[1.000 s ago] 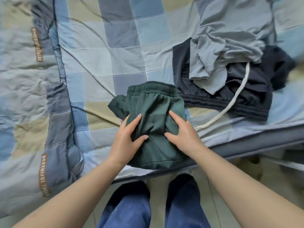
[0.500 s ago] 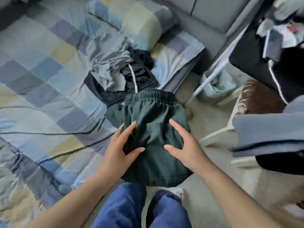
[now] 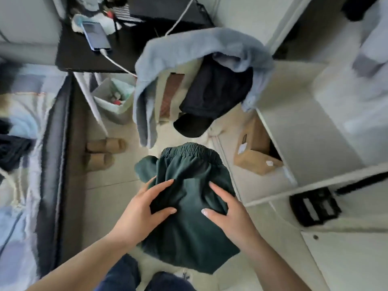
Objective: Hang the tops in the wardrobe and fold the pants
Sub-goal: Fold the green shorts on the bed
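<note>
Here the folded green pants (image 3: 190, 208) are off every surface, carried in the air above the floor (image 3: 117, 198), between the bed (image 3: 25, 143) on one side and the open white wardrobe (image 3: 304, 148) on the other. The left hand (image 3: 139, 213) grips the bundle from its left flank, thumb pressed across the top layer and fingers curled partly round the side. The right hand (image 3: 227, 211) mirrors it on the right flank, thumb on top, fingers wrapped round the edge. That two-sided clamp looks chosen to keep the layers stacked; a one-handed pinch would likely let the fold fall open. The elastic waistband points away from the person, and a loose flap of fabric sticks out at the far left of the bundle, beyond the left hand's hold.

Judging by the pose, the folding of this pair is finished and the step in hand is moving it to a resting place, probably a wardrobe shelf (image 3: 279, 131), though which one cannot be told. Ahead, a chair draped with a pale blue garment (image 3: 189, 51) and a dark garment (image 3: 216, 91) stands near the path, beside a black bench (image 3: 75, 57) with a phone (image 3: 96, 36) at its near edge. Cardboard boxes (image 3: 256, 152) sit low in the wardrobe.
</note>
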`<state>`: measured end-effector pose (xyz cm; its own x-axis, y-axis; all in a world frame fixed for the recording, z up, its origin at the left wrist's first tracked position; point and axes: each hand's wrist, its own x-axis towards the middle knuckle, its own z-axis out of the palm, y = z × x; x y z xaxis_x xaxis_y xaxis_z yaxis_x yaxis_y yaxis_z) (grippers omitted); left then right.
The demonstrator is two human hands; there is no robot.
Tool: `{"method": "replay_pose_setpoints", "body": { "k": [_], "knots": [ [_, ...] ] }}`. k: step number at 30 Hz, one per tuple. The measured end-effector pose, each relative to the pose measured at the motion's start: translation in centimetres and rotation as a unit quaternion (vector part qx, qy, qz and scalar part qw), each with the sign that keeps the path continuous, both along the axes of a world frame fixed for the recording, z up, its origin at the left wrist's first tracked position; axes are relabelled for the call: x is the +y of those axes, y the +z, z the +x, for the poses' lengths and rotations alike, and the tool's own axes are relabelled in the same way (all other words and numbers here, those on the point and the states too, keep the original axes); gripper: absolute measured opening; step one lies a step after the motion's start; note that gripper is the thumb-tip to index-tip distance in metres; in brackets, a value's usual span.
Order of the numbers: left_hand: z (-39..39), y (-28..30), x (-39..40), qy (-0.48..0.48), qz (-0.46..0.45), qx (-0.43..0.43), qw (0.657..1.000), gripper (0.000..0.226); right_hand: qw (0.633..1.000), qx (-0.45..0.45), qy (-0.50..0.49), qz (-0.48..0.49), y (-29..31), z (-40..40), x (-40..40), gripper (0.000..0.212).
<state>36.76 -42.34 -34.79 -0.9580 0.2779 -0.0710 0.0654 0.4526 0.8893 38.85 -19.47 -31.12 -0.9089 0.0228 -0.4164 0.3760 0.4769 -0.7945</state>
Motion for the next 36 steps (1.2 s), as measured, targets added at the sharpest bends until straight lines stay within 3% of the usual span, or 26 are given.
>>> {"method": "replay_pose_setpoints", "body": {
  "k": [3, 8, 15, 21, 27, 32, 36],
  "knots": [
    [0.7, 0.1, 6.4, -0.050, 0.002, -0.021, 0.999, 0.063, 0.997, -0.008, -0.071, -0.016, 0.5, 3.5, 6.1, 0.058],
    [0.2, 0.4, 14.0, -0.121, -0.012, -0.039, 0.992, 0.062, 0.981, -0.003, -0.186, -0.051, 0.5, 6.5, 12.3, 0.032],
    [-6.1, -0.4, 19.9, -0.199, -0.042, -0.059, 0.977, 0.062, 0.964, 0.001, -0.263, -0.039, -1.3, 3.5, 16.6, 0.036],
    [-16.7, -3.4, 25.1, -0.236, -0.062, -0.062, 0.968, 0.063, 0.938, -0.021, -0.338, -0.070, -4.9, -6.1, 19.8, 0.040],
    [-34.8, -7.3, 34.5, -0.273, -0.039, -0.031, 0.961, 0.062, 0.890, 0.032, -0.449, -0.075, -9.7, -23.1, 25.5, 0.045],
    [-42.2, -7.5, 45.4, -0.247, 0.058, 0.013, 0.967, 0.059, 0.852, 0.123, -0.509, -0.015, -8.9, -32.2, 32.1, 0.050],
    [-47.3, -7.7, 53.5, -0.229, 0.096, 0.066, 0.966, 0.056, 0.852, 0.157, -0.494, 0.075, -7.3, -38.7, 39.1, 0.051]
  ]
}}
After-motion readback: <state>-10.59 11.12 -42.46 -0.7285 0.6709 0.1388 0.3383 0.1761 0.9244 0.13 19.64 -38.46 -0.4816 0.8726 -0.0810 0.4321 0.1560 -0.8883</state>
